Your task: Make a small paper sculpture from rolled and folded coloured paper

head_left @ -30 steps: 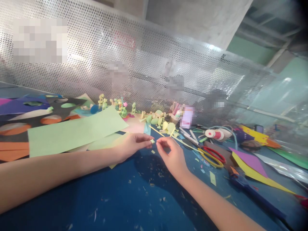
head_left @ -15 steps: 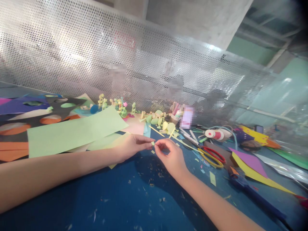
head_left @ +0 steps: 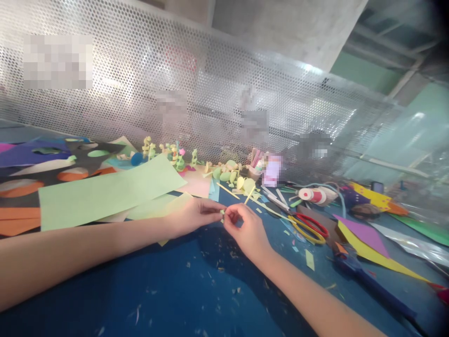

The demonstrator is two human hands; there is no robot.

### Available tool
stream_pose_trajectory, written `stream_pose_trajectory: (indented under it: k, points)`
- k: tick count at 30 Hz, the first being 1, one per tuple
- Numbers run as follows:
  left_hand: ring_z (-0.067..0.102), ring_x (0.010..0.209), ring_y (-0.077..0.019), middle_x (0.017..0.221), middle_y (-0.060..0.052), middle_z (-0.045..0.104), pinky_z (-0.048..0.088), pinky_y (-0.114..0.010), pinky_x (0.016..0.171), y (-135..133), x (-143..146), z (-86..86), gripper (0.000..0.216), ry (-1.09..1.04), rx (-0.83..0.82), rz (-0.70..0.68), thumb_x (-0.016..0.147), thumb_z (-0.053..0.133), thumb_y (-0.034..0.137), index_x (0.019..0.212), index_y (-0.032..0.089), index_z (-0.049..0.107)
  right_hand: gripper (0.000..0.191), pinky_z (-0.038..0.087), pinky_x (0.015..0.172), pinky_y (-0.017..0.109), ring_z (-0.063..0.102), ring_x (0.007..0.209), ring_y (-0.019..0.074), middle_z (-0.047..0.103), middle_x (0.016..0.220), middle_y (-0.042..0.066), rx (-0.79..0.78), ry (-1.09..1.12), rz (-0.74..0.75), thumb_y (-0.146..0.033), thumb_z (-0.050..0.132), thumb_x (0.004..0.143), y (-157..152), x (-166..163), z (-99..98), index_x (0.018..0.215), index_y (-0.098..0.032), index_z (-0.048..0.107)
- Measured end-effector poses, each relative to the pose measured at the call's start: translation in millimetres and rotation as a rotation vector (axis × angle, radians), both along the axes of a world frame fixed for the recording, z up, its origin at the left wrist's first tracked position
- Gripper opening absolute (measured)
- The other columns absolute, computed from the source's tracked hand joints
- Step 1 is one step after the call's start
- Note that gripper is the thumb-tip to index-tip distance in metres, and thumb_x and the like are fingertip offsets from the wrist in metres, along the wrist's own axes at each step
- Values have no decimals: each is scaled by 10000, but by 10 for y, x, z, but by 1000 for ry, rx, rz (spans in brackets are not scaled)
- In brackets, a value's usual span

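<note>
My left hand (head_left: 192,215) and my right hand (head_left: 245,229) meet over the blue table (head_left: 196,290). Both pinch one tiny pale green paper piece (head_left: 222,213) between their fingertips, the hands touching there. A long light green paper sheet (head_left: 105,192) lies just left of my left hand. Scissors with red and yellow handles (head_left: 308,227) lie to the right of my right hand.
Coloured paper sheets are stacked at the left (head_left: 42,164). Small paper figures (head_left: 171,154) and green cut-outs (head_left: 235,178) stand along a perforated metal screen (head_left: 175,84). A thread spool (head_left: 312,195), purple and yellow paper (head_left: 368,243) and a blue tool (head_left: 368,281) lie right. Paper scraps dot the table.
My right hand has moved left to meet my left hand, and both now pinch the small green piece that only my left fingers held before.
</note>
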State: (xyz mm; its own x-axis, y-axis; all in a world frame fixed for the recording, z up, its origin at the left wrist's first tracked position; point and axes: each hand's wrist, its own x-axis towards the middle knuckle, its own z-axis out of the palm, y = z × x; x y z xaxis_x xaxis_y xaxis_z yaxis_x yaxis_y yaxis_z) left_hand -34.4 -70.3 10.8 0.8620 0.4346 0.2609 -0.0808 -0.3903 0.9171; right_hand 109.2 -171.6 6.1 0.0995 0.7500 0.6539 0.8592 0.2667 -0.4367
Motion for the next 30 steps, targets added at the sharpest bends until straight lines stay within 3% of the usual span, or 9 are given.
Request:
stream_pose_trajectory:
  k: [5, 13, 16, 19, 30]
  points:
    - [605, 933, -178, 1017, -39, 665, 457, -294, 849, -6, 23, -9, 342, -4, -44, 80, 757, 598, 297, 1078, 178, 601, 48, 477, 642, 231, 568, 637, 123, 602, 732, 8, 3, 114, 35, -189, 538, 778, 38, 14, -17, 775, -187, 586]
    - [604, 892, -164, 943, -32, 647, 463, -316, 843, -15, 15, -25, 364, -48, -12, 105, 768, 584, 310, 1110, 192, 549, 54, 480, 631, 249, 561, 633, 132, 591, 730, 12, 8, 101, 45, -184, 523, 777, 19, -1, -13, 780, -193, 576]
    - [608, 849, -149, 882, -22, 634, 472, -306, 821, -21, 16, -17, 279, -92, -50, 140, 750, 608, 283, 1001, 174, 553, 62, 478, 633, 254, 558, 632, 135, 588, 729, 13, 7, 100, 54, -175, 514, 777, 13, -6, -5, 784, -195, 572]
    - [603, 869, -143, 895, -22, 628, 460, -292, 843, -15, 21, -15, 177, -98, -74, 118, 764, 592, 261, 909, 163, 567, 68, 477, 647, 254, 561, 644, 137, 591, 737, 15, 13, 93, 53, -162, 510, 769, 10, -4, -3, 783, -195, 568]
    - [592, 824, -136, 871, -24, 622, 463, -282, 817, -22, 5, -13, 172, -88, -66, 72, 794, 548, 268, 920, 156, 584, 45, 480, 648, 256, 566, 642, 137, 594, 746, 16, 19, 122, 11, -206, 530, 783, 26, 20, -10, 802, -189, 567]
